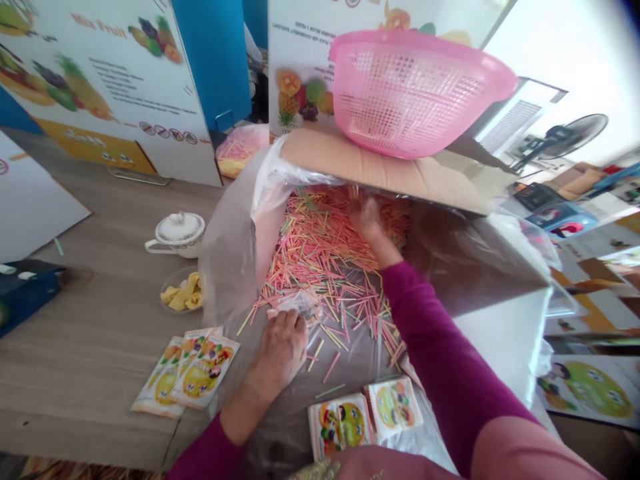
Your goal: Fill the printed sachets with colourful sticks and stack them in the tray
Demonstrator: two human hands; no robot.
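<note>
- Far left: dark blue box point(25, 297) sits at the edge of the wood-grain counter point(95, 347), well apart from the hands. Low risk.
- White lidded pot point(177, 233) and clear bowl point(180, 291) of yellow pieces stand just beside the plastic liner point(227, 260). A tug on the liner could tip either one.
- Printed sachets point(185, 372) lie fanned on the counter, near the left hand point(283, 353). A careless arm sweep could scatter them.
- Left hand is palm down, fingers loosely curled over a small clear packet point(300, 305) at the near edge of the heap. Can't tell if it's actually gripped. A weak hold could lose the packet among the sticks.
- Thin pink, yellow and green sticks point(320, 267) lie loose in a heap on the liner, with strays on the near side. Dragging the liner could spill more.
- Right hand point(367, 220) is pushed into the far side of the heap, fingers part-spread. Can't tell if it holds any sticks.
- Pink plastic basket point(420, 93) sits tilted on a cardboard flap point(380, 163). A bump to the flap could drop it onto the heap.
- Printed packets point(340, 427) are stacked at the near edge, right by the person's body. Leaning in could crease them.
</note>
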